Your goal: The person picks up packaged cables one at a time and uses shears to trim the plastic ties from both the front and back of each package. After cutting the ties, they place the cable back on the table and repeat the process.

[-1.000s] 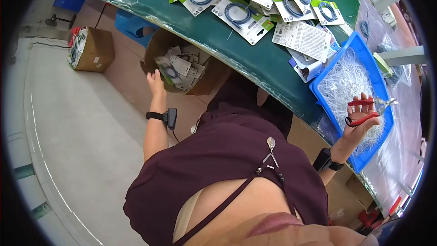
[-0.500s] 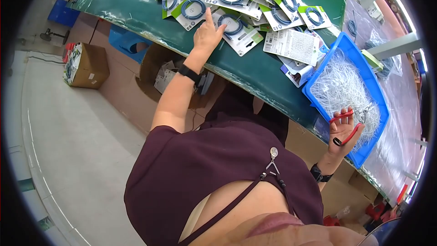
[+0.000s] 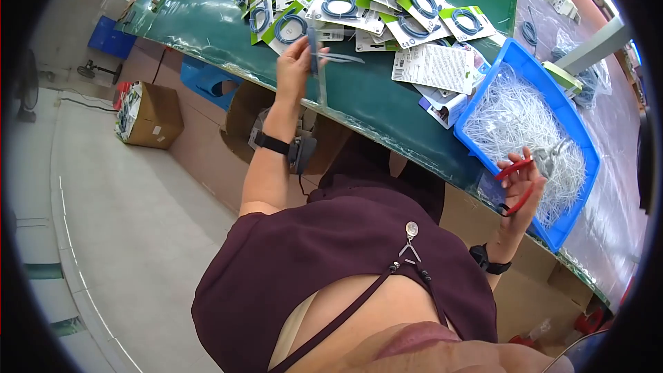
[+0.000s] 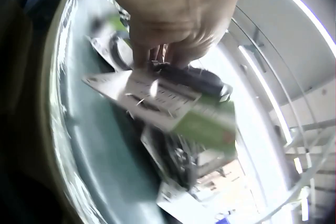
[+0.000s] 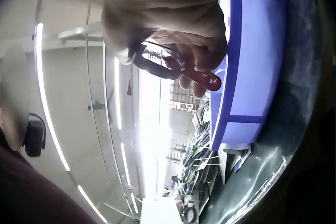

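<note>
My left hand [image 3: 293, 72] pinches a carded blue cable [image 3: 314, 52] above the front of the table, with the card nearly edge-on to the head camera. In the left wrist view the held card [image 4: 157, 100] shows a white printed face and a green end, somewhat blurred. Other carded cables [image 3: 338, 7] lie in a heap just beyond that hand. My right hand [image 3: 521, 188] holds red-handled pliers [image 3: 516, 168] over the blue tray [image 3: 481, 105]. Their handles stand spread and the metal head points away. In the right wrist view one red handle [image 5: 206, 79] crosses the fingers.
Thin white strips [image 3: 511, 117] fill the tray. Beside it, a white printed card [image 3: 434, 68] lies face down on the green table [image 3: 366, 103]. Below the table edge stand a cardboard box [image 3: 238, 112] with cards inside and a blue stool [image 3: 204, 83]. Another carton [image 3: 159, 121] is on the floor.
My left hand rose from over the cardboard box to the heap, then lifted the front carded cable off the table and drew it back. The pliers stay in my right hand, which shifted slightly left.
</note>
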### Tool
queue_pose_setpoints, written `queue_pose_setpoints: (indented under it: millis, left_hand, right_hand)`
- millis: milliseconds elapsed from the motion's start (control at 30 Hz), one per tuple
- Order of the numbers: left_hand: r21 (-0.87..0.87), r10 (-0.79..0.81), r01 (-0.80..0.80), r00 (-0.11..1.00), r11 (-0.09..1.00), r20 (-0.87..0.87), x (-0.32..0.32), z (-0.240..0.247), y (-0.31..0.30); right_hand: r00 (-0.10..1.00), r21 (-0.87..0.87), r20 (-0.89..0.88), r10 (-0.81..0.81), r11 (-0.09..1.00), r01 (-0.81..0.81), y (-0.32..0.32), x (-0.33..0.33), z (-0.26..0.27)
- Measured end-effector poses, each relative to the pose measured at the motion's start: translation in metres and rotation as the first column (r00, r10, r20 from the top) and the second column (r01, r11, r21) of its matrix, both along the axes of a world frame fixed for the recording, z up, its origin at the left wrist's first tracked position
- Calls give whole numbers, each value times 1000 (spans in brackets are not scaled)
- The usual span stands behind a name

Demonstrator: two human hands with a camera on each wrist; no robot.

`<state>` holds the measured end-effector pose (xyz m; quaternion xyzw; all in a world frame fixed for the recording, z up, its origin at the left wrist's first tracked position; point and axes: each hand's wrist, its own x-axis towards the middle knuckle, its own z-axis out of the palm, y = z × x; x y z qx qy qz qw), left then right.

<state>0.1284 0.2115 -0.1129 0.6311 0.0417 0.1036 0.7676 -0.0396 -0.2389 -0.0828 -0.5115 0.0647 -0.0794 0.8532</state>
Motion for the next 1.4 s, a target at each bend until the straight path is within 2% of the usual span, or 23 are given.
queue_pose_setpoints:
  millis: [33,67,100,133,200,267,300,367,400,500,533,633,667,767,933,1067,1200,1300,1400]
  left_hand:
    - [2,-11,11,1000,1000,-1,1,0,-14]
    - [-402,-308,316,948,860,86,4,-1,-31]
    - [-694,-521,541,808,475,274,6,-3,-50]
    - [-701,-552,557,787,446,274,5,0,-71]
    - [-733,-597,507,784,454,173,-5,18,-120]
    - [-755,-670,504,733,419,118,-11,28,-160]
    - [-737,-738,585,651,339,177,-13,30,-177]
    - [-683,-833,713,469,159,295,-19,35,-207]
    - [-690,-851,714,433,122,298,-25,41,-222]
    - [-612,-772,667,620,424,140,-47,57,-256]
    - [-614,-783,674,605,410,142,-48,56,-260]
    - [-707,-892,683,418,183,172,-51,50,-270]
    - [-709,-895,683,411,177,172,-53,49,-273]
    - [-714,-892,669,429,209,141,-59,47,-283]
    - [-757,-886,626,440,186,146,-57,45,-291]
    - [-737,-889,643,438,209,130,-58,40,-297]
    - [-632,-887,726,444,273,128,-57,29,-300]
    - [-723,-862,628,500,289,90,-57,24,-307]
    - [-709,-854,620,518,338,46,-60,19,-312]
  right_hand:
    - [1000,-199,-14,25,980,-28,1,0,-3]
    - [999,-394,-38,38,918,-50,2,-2,-3]
    - [999,-615,-41,9,788,-32,14,-5,7]
    - [999,-797,-45,-30,603,-18,32,-6,19]
    - [991,-953,131,8,276,124,48,-8,28]
    - [985,-951,172,-8,258,168,57,-8,34]
    - [985,-956,161,-65,239,172,56,-9,35]
    - [963,-960,263,-65,82,268,49,-13,36]
    - [961,-963,256,-107,63,263,45,-16,37]
    - [959,-967,246,-141,38,253,36,-23,35]
    - [956,-967,245,-158,30,253,34,-25,35]
    - [947,-967,253,-200,-10,256,28,-30,35]
    - [946,-967,251,-207,-13,254,26,-31,35]
    - [944,-972,231,-234,-8,236,21,-33,32]
    - [940,-970,242,-242,-26,243,16,-36,28]
    - [935,-968,244,-257,-11,250,14,-34,25]
    - [934,-972,234,-271,-62,226,12,-33,24]
    - [930,-969,246,-273,-76,234,10,-33,18]
    - [929,-971,240,-282,-80,226,7,-34,13]
